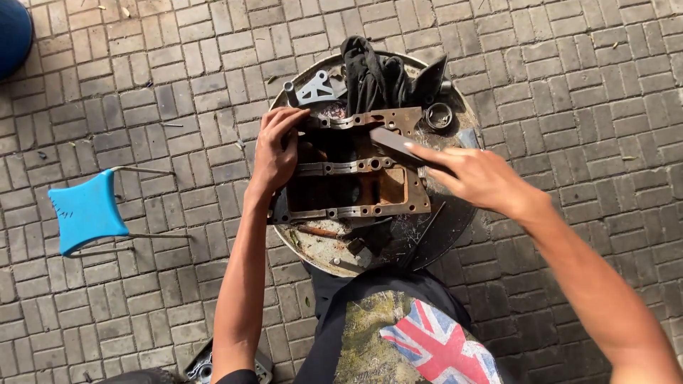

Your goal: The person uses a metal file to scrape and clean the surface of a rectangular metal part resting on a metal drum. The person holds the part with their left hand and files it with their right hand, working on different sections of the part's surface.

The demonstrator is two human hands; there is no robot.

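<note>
1. Firmly, the left hand [276,146] clamps the left edge of the rusty rectangular casing [356,167], fingers curled over its rim.
2. The right hand [478,178] grips a flat dark file [395,144], laid across the casing's upper right corner.
3. The casing lies centred on a round metal drum top [455,220].
4. Behind the casing lie a black cloth [370,75], a grey bracket [316,89] and a ring [439,115].
5. Left of the drum, well apart, stands a blue stool [85,211] on open brick paving [569,71].

The engine casing [356,174] is rusty, rough brown metal with duller grey machined ribs. The flat tool [391,144] looks matt dark metal. The round drum top [455,213] is stained, greasy steel; a black cloth [370,75] lies limp. The stool [85,211] is smooth blue plastic.
</note>
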